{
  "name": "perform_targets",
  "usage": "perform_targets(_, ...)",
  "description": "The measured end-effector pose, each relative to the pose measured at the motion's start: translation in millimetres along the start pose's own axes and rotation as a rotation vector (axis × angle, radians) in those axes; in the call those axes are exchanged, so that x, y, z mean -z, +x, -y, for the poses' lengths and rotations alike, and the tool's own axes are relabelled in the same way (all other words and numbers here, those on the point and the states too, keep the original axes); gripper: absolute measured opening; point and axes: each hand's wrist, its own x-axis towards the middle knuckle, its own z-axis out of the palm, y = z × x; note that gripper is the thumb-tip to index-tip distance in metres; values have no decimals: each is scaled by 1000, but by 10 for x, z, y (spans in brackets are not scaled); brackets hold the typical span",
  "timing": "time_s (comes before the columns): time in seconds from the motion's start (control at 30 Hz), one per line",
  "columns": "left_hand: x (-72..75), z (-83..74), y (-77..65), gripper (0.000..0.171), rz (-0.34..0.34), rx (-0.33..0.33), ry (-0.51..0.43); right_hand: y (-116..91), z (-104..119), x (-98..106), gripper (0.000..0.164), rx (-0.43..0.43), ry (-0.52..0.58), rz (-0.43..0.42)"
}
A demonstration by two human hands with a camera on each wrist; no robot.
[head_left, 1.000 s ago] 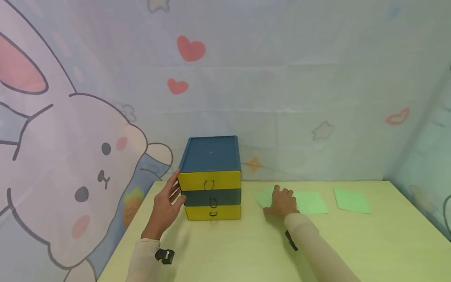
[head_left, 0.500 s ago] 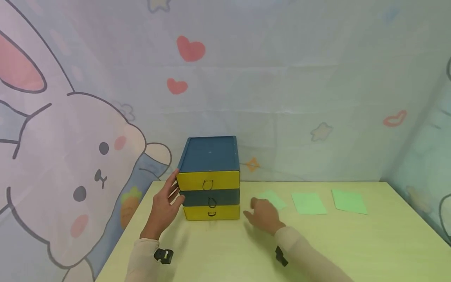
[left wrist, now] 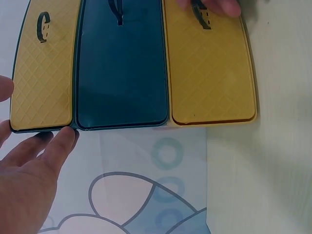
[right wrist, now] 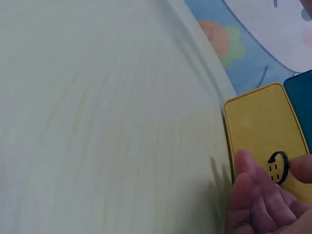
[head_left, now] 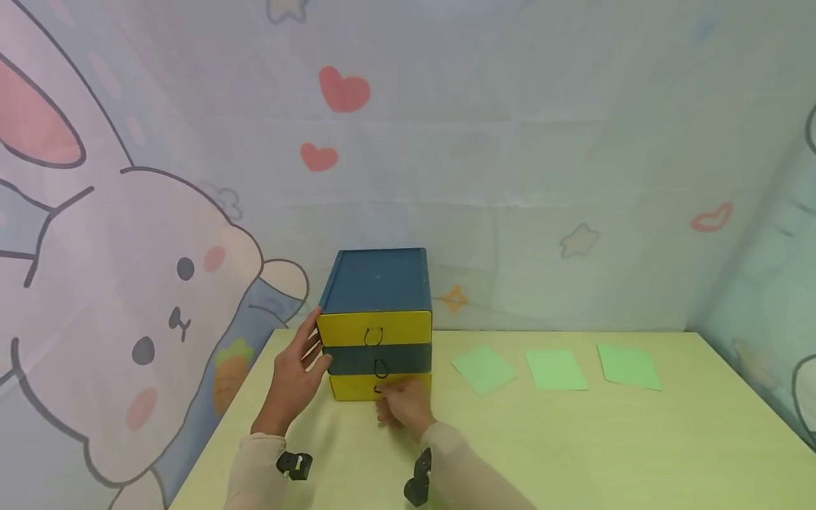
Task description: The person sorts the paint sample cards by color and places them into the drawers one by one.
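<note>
A stack of three drawers stands on the table: yellow top drawer [head_left: 404, 328], dark blue-green middle drawer [left wrist: 122, 78], yellow bottom drawer [left wrist: 209, 78]. My left hand [head_left: 295, 375] rests against the stack's left side, fingertips at the edge of the top drawer. At the bottom drawer's front is my right hand [head_left: 406, 405], thumb and fingers spread on either side of a dark loop handle [right wrist: 282, 168]. The thumb tip [right wrist: 300, 168] is right at the loop, with a gap to the fingers [right wrist: 243, 168]. All three drawers are pushed in.
To the right of the stack lie three green paper squares [head_left: 484, 370] [head_left: 557, 370] [head_left: 630, 366] in a row on the pale table [head_left: 574, 446]. Behind hangs a cloth backdrop [head_left: 510, 177] with a printed rabbit.
My right hand has left the leftmost green paper square and moved left to the bottom drawer's handle. That square now lies flat and slightly turned. The left hand has stayed in place.
</note>
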Motion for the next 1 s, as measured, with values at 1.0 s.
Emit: perform_targets(1.0, -16, -7, -2, 75, 4, 5, -1, -468, -106, 10, 13, 44, 18, 26)
